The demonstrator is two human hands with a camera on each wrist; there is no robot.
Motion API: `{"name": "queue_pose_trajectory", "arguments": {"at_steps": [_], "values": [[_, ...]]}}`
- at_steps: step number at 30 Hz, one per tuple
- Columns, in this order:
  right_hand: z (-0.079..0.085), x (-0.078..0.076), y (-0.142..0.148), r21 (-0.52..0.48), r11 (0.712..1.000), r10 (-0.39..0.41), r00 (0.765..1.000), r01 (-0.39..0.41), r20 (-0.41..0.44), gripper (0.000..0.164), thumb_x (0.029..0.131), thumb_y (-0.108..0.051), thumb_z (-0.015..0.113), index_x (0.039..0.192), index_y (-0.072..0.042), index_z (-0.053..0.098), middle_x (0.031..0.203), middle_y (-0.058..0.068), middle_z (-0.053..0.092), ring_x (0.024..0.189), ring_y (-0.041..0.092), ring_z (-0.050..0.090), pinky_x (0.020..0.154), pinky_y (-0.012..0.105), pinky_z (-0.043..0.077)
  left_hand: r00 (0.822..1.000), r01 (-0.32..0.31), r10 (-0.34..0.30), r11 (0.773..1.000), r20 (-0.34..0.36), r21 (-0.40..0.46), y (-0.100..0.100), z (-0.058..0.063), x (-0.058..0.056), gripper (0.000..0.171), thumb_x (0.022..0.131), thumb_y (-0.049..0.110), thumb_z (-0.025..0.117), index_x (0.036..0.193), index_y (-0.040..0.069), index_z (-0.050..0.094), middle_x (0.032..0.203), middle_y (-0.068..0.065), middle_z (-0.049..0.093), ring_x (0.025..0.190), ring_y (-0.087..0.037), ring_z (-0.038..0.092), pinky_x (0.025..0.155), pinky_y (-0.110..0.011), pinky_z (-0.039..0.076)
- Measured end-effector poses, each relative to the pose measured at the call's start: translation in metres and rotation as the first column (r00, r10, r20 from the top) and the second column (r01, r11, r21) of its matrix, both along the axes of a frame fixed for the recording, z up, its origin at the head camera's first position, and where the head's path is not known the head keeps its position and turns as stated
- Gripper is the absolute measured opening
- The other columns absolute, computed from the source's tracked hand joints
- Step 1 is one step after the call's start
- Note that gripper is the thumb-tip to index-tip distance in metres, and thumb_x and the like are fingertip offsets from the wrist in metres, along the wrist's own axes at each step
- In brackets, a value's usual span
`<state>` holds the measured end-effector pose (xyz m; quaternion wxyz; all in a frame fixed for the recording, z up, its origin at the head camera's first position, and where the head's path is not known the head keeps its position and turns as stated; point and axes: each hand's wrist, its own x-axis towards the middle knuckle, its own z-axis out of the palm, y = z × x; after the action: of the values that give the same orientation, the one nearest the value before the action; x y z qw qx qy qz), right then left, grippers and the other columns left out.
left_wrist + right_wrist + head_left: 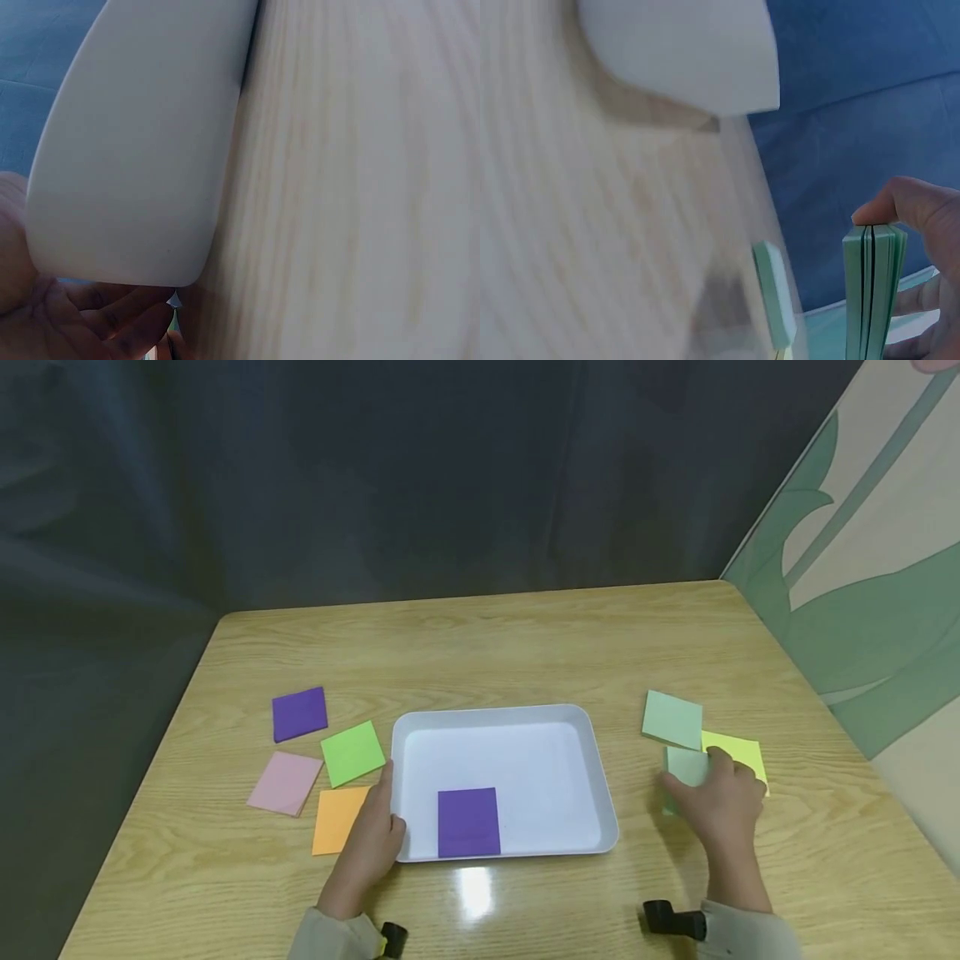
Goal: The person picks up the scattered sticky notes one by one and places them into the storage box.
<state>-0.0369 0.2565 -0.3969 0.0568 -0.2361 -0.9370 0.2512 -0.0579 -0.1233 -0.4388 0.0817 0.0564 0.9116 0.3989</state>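
Note:
A white tray (525,760) stands mid-table with a purple sticky-note pad (468,822) lying near its front edge. At the tray's left side, my left hand (372,831) holds the wall, thumb at the rim and fingers along the outside, as the left wrist view (82,322) also shows of the hand. My right hand (723,797) pinches a pale green sticky-note pad (871,289), held on edge above the table, its layers seen side-on. Another pale green pad (672,718) lies just beyond it, and a yellow pad (735,750) is partly hidden behind the right hand.
Left of the tray lie a purple pad (300,714), a bright green pad (352,753), a pink pad (285,783) and an orange pad (336,822), partly covered by the left hand. A dark curtain (450,485) hangs behind the wooden table (480,643); a patterned wall (885,627) borders the right.

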Motion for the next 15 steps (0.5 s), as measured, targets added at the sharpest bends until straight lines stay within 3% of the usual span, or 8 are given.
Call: {"name": "queue_pose_trajectory", "arguments": {"at_steps": [15], "values": [[0.014,-0.021,-0.049,-0.053,0.986,0.155,0.984,-0.161,-0.091,0.070,0.069,-0.025,0.065,0.120,0.013,0.035,0.111,0.041,0.038,0.101,0.051,0.030,0.074,0.060,0.039,1.000,-0.001,0.001,1.000,0.009,-0.001,0.000,0.002,0.001,0.065,0.079,-0.004,0.035,0.137,0.000,0.004,0.137,-0.030,0.026,0.123,-0.035,0.026,0.100,-0.053,0.027]]}}
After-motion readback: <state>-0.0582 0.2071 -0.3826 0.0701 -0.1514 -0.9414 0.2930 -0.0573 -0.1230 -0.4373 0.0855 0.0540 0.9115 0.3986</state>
